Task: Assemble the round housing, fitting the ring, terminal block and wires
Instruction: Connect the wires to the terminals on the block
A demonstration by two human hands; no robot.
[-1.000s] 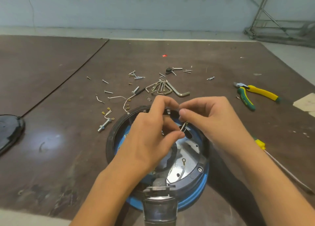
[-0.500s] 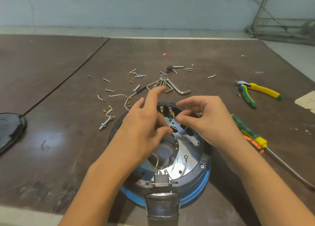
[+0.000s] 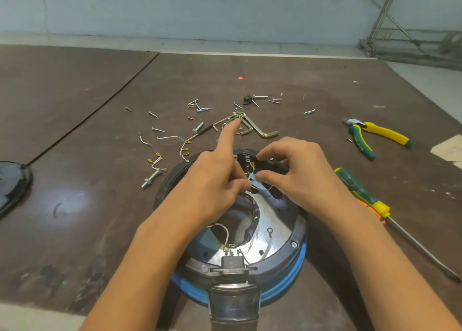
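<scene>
— What changed?
— The right hand (image 3: 295, 178) has parted thumb and forefinger; the left hand (image 3: 212, 188) points its forefinger straighter, thumb meeting curled fingers; whether pinching anything, cannot tell.
— The housing?
— The round black blue-banded housing (image 3: 285, 254) sits on the brown surface (image 3: 75, 205) beneath both hands; thin white wire (image 3: 228, 233) inside.

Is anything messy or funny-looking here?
Yes. Screws and short wires lie scattered on the table beyond the housing. Inside it, a wire's ring end lies loose on the shiny plate.
</scene>
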